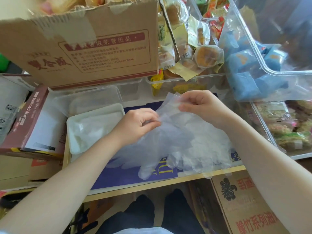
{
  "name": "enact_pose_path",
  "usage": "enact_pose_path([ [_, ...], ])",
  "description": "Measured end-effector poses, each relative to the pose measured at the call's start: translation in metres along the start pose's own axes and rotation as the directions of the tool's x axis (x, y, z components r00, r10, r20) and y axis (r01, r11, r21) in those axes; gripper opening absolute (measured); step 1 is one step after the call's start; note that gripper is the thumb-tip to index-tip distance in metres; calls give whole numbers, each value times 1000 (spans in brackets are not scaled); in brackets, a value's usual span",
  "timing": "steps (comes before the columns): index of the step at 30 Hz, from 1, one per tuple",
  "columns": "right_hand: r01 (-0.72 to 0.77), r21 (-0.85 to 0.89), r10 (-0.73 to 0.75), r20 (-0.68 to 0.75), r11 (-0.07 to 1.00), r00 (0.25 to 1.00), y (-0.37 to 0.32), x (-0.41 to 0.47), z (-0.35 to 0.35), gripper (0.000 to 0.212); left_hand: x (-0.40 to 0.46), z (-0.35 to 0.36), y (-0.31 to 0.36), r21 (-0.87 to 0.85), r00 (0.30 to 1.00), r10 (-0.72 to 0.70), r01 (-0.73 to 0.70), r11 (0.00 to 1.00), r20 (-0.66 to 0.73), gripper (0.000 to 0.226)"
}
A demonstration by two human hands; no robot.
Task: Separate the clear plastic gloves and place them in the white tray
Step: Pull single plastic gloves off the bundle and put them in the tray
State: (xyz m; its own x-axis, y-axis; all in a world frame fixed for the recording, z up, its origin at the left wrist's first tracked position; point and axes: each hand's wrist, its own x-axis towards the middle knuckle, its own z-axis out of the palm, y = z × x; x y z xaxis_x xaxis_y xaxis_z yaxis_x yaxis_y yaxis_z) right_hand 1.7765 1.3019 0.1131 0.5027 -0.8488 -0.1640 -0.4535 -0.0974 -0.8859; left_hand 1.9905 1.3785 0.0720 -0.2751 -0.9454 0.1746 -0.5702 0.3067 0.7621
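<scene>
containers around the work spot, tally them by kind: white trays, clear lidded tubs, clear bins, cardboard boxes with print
White tray: 1
Clear tub with lid, behind the tray: 1
Clear bins holding snacks, a big tilted bin, a back bin and a right bin: 3
Printed cardboard boxes, a top box and a lower box: 2
Total: 7

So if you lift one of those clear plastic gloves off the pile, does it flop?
Probably floppy: the clear plastic gloves lie crumpled, fingers drooping over the table edge. Likely very light, since the right hand and left hand lift one by fingertip pinches. The layers may cling together.
</scene>
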Motion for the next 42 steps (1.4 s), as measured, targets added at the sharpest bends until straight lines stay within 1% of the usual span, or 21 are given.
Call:
enact_pose_path([
  [1, 1, -10, -1, -7, 1000, 1000, -3, 0, 0, 7, -2, -2, -1, -14, 1000, -11, 11, 1000, -4, 23],
  [2, 1, -28, -1, -15, 1000, 1000, -5, 0, 1, 7, -4, -4, -2, -26, 1000, -19, 19, 999, -3, 22],
  [6, 40, -29, -40, -4, 999, 999, -15, 3, 11, 12, -9, -12, -1, -44, 1000, -22, 22, 999, 17, 17],
  [8, 72, -87, -73, -12, 994, 997, -20, 6, 16, 14, -11, -16, 0, -37, 999, -23, 23, 999, 23, 17],
  [11, 90, -137, -110, -144, 986, 983, -26, 11, 17, 24, -15, -21, -1, -15, 998, -56, 56, 998, 14, 20],
  [15, 79, -95, -108, -358, 992, 927, -25, 15, 12, 25, -26, -34, -9, -87, 974, -215, 208, 974, -69, 12],
  [18, 108, -88, -136, -435, 990, 890, -25, 15, 8, 21, -32, -46, -25, -90, 911, -361, 349, 933, -198, 9],
  [20, 114, -97, -146, -447, 989, 882, -27, 14, 8, 21, -32, -55, -36, -145, 823, -474, 452, 880, -312, 13],
  [22, 113, -84, -138, -437, 990, 889, -31, 12, 9, 24, -31, -64, -42, -184, 740, -528, 500, 846, -416, 21],
  [24, 116, -65, -132, -375, 991, 917, -38, 8, 10, 27, -27, -73, -43, -199, 688, -527, 501, 842, -499, 23],
  [26, 115, -69, -127, -218, 991, 968, -48, 1, 12, 26, -22, -80, -41, -200, 663, -511, 490, 849, -547, 24],
  [28, 118, -55, -118, 20, 991, 993, -60, -9, 17, 23, -16, -83, -37, -201, 675, -490, 463, 863, -552, 25],
  [30, 116, -11, -110, 241, 993, 964, -72, -17, 25, 20, -9, -83, -30, -226, 716, -477, 423, 877, -511, 21],
  [31, 117, 11, -114, 311, 993, 943, -78, -20, 30, 17, -5, -81, -25, -244, 739, -473, 405, 881, -480, 20],
  [32, 119, 26, -121, 338, 993, 933, -82, -20, 34, 16, -2, -79, -20, -268, 762, -466, 382, 884, -450, 23],
  [33, 126, 33, -130, 317, 991, 939, -83, -18, 38, 19, 1, -77, -16, -292, 789, -454, 357, 887, -413, 25],
  [34, 142, 24, -143, 254, 990, 957, -83, -14, 41, 25, 2, -74, -10, -313, 820, -434, 330, 891, -372, 26],
  [36, 186, -49, -182, 82, 981, 980, -80, -4, 44, 31, 2, -70, 1, -364, 884, -384, 277, 889, -266, 25],
  [37, 201, -88, -200, 21, 976, 980, -78, 0, 45, 29, 1, -68, 7, -402, 908, -364, 260, 878, -206, 24],
  [39, 223, -143, -229, -29, 964, 973, -74, 7, 46, 24, -3, -65, 17, -476, 934, -346, 263, 839, -93, 24],
  [42, 276, -235, -290, -27, 932, 957, -69, 10, 49, 13, -10, -62, 18, -530, 933, -359, 295, 795, -19, 26],
])
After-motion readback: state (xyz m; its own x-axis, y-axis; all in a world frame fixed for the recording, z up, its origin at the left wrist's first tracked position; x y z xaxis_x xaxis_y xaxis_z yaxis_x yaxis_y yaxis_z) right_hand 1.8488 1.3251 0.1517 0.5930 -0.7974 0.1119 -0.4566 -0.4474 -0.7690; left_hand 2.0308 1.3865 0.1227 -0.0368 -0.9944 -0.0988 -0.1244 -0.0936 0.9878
